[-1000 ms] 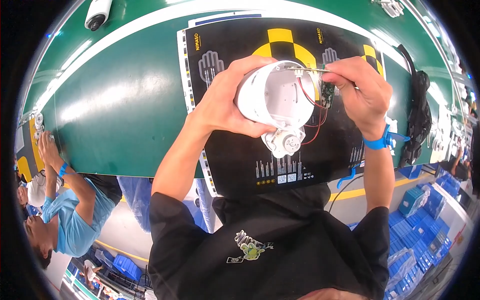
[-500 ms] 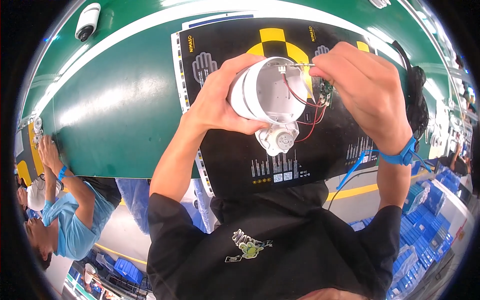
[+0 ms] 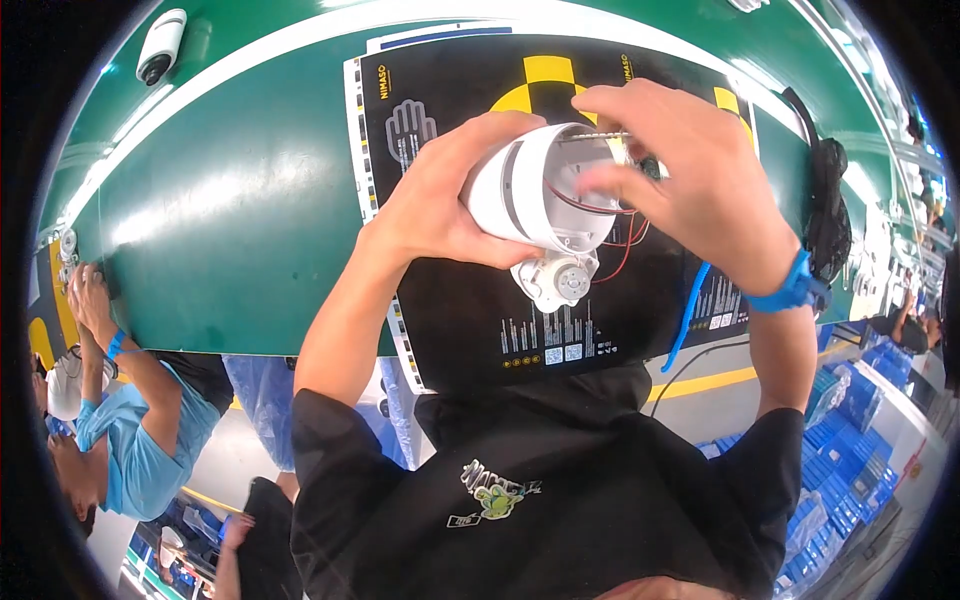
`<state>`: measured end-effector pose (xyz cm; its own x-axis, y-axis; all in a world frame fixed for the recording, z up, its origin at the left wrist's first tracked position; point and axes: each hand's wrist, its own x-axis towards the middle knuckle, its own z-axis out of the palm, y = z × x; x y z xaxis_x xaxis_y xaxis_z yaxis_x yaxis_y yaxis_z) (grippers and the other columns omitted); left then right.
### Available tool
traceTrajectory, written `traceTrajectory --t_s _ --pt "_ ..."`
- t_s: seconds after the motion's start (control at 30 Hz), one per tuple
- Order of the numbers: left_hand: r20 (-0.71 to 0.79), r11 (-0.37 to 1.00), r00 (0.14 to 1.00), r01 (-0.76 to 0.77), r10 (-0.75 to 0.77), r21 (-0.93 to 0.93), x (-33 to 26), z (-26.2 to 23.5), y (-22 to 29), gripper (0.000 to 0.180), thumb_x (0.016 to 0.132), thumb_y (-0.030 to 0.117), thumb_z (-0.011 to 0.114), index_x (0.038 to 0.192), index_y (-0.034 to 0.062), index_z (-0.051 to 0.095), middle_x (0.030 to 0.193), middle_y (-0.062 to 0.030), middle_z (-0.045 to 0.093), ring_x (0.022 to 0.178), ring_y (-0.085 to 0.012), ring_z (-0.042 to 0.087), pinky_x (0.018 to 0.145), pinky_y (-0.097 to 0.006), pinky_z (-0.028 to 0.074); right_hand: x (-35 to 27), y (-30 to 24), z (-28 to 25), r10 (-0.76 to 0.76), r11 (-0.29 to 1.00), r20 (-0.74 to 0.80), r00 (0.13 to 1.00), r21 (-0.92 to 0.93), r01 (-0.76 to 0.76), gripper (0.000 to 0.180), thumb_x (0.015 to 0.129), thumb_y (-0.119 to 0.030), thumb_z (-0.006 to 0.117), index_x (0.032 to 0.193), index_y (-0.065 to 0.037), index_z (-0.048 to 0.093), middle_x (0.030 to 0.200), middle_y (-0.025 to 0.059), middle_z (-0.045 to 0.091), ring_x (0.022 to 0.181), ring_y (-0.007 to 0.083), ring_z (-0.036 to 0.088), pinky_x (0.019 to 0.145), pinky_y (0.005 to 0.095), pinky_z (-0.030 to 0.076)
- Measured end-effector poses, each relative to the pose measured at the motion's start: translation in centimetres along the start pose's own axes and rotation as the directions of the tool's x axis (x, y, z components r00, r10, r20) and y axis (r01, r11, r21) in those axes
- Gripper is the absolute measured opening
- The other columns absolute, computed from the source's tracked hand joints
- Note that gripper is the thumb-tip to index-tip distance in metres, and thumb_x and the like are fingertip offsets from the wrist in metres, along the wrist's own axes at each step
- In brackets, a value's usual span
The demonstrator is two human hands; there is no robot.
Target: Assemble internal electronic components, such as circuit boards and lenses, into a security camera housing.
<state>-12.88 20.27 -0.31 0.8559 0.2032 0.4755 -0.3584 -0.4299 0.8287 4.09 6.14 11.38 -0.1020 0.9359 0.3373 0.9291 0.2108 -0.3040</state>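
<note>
My left hand (image 3: 430,195) is wrapped round a white cylindrical camera housing (image 3: 490,195), its open end turned to the right. A thin circuit board (image 3: 592,137) shows edge-on across the upper part of that opening. My right hand (image 3: 690,165) is at the mouth, thumb and index finger apart; the thumb reaches inside and is slightly blurred. Its other fingers are partly hidden beside the board. Red and black wires (image 3: 628,235) run out of the housing under my right hand. Below the housing, a white bracket-like base (image 3: 553,280) with a round metallic centre is next to my left fingertips.
A black printed mat (image 3: 460,320) lies under the work on the green table (image 3: 230,220). Another white camera (image 3: 162,45) stands at the far left. A black bundle (image 3: 828,200) lies right of the mat. At left, a co-worker in a blue shirt (image 3: 165,435) has hands on the table.
My right hand has moved left over the housing mouth, and its pinch on the board has spread apart. The housing has turned slightly. A dark-clothed person has appeared at lower left.
</note>
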Motion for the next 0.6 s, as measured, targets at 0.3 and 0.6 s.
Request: traceTrajectory --t_s 0.3,0.6 --pt "0.101 1.000 0.995 -0.022 0.020 0.015 0.4 0.2 0.1 0.092 0.052 0.023 0.089 0.129 0.0004 0.045 0.121 -0.0166 0.059 0.105 -0.0261 0.061 0.092 -0.036 0.047 2.2 3.2 1.0 -0.065 0.967 0.263 0.963 0.255 -0.004 0.037 0.068 -0.004 0.074 0.105 -0.002 0.067 0.100 0.0131 0.067 0.092 0.0273 0.064 0.079 0.0341 0.051" --pt "-0.044 1.000 0.999 -0.001 0.000 -0.019 1.2 0.5 0.7 0.080 0.052 0.028 0.087 0.121 0.0044 0.055 0.106 -0.0124 0.063 0.094 -0.0278 0.064 0.084 -0.034 0.050 2.5 2.2 0.8 0.084 0.976 0.208 0.975 0.178 -0.122 0.017 0.068 0.001 0.071 0.085 0.001 0.070 0.081 0.0144 0.068 0.074 0.0307 0.065 0.069 0.0352 0.052"
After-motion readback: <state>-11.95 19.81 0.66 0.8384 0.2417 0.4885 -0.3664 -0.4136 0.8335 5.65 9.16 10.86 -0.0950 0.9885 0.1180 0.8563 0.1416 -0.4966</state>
